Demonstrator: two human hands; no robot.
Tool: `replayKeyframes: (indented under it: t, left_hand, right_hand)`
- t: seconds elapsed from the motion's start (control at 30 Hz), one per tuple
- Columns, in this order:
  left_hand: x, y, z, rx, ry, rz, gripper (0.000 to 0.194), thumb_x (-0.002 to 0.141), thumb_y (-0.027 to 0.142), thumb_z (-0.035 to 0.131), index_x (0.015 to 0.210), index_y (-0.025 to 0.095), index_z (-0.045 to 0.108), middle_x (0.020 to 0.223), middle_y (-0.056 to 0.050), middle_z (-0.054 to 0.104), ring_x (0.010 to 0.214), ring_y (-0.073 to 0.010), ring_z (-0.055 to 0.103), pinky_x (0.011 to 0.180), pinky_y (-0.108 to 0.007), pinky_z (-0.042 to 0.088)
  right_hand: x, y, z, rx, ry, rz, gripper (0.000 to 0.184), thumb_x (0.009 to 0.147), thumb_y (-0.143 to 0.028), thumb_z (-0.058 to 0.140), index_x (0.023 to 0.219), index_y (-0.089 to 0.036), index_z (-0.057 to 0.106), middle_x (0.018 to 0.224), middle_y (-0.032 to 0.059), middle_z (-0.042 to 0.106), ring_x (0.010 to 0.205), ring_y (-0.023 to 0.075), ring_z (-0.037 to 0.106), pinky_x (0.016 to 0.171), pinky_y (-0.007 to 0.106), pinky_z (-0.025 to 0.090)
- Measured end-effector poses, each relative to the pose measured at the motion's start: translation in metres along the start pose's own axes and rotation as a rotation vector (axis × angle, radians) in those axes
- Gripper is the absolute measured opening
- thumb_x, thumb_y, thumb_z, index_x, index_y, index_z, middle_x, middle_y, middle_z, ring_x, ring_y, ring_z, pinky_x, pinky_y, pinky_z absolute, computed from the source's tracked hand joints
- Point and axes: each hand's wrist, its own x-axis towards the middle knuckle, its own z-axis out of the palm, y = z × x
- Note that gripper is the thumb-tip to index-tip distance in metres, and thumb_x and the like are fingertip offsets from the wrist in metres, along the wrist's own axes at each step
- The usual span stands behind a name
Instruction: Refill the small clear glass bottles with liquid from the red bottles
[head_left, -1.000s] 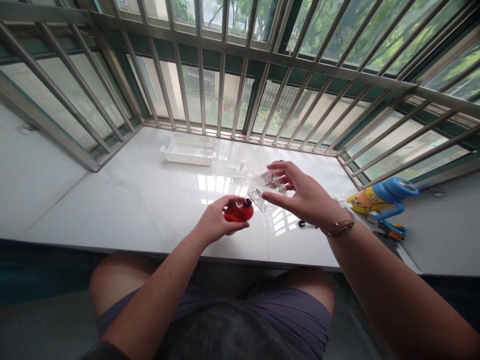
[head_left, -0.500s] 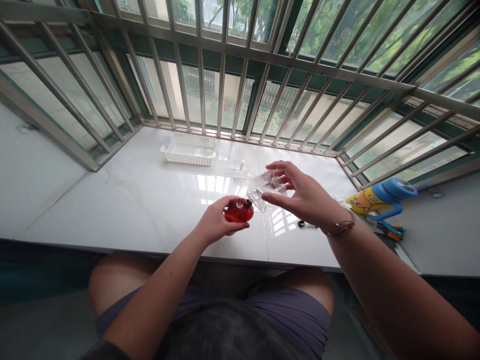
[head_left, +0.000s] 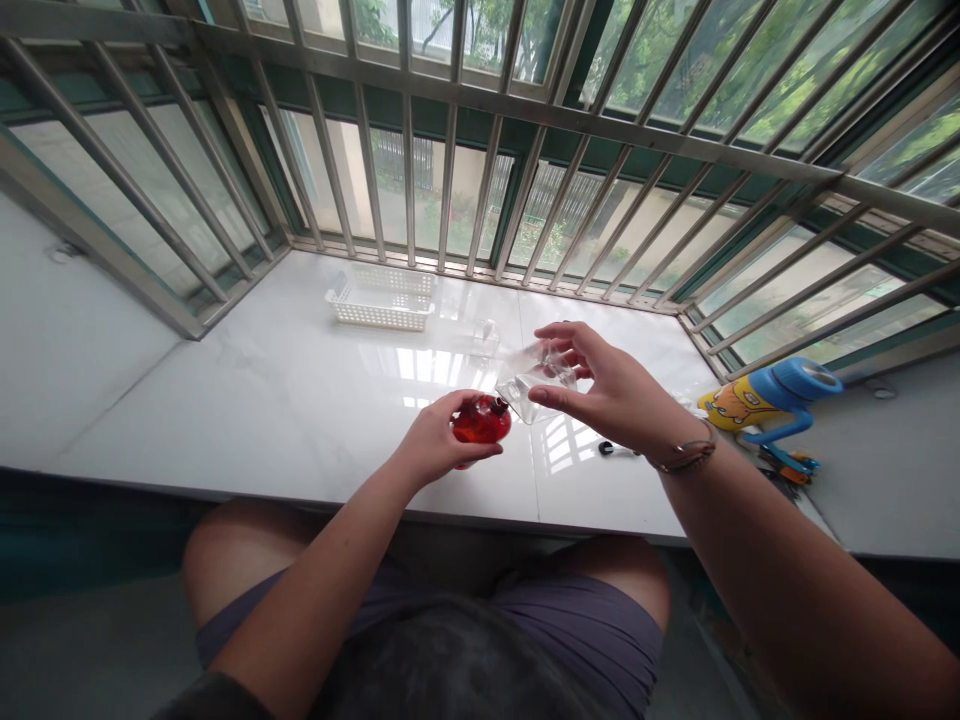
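My left hand (head_left: pixel 429 440) is closed around a small round bottle of red liquid (head_left: pixel 481 424), tilted to the right with its dark neck pointing that way. In my right hand (head_left: pixel 611 385), fingers and thumb grip a clear, see-through container (head_left: pixel 531 388), tipped so its lower left edge is right by the bottle's neck. Whether the two touch, or any liquid passes between them, I cannot make out. Both are held above the white tabletop (head_left: pixel 285 420). Another clear object (head_left: pixel 484 338) lies behind them, hard to tell from the reflections.
A white perforated basket (head_left: pixel 381 318) stands at the back left. On the right are a yellow bottle with a blue lid and handle (head_left: pixel 750 400) and an orange-and-blue item (head_left: pixel 796 465). A small black-ended object (head_left: pixel 606 449) lies below my right wrist. Metal window bars (head_left: pixel 450 190) border the back.
The view has shifted slightly. Both hands keep almost the same pose, with the red bottle and the clear container still held close together.
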Motion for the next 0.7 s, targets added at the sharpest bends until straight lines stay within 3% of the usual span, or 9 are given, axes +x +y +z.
replayKeyframes:
  t: [0.7]
  left_hand:
    - [0.0024, 0.0034, 0.0047, -0.035, -0.005, 0.014, 0.072, 0.064, 0.042, 0.099, 0.127, 0.027, 0.068, 0.122, -0.004, 0.075, 0.11, -0.0267, 0.072, 0.097, -0.04, 0.06]
  right_hand:
    - [0.0032, -0.0094, -0.0047, -0.08, -0.022, -0.014, 0.074, 0.081, -0.067, 0.08, 0.142, -0.032, 0.057, 0.123, 0.0101, 0.071, 0.108, 0.0321, 0.069, 0.092, 0.051, 0.059]
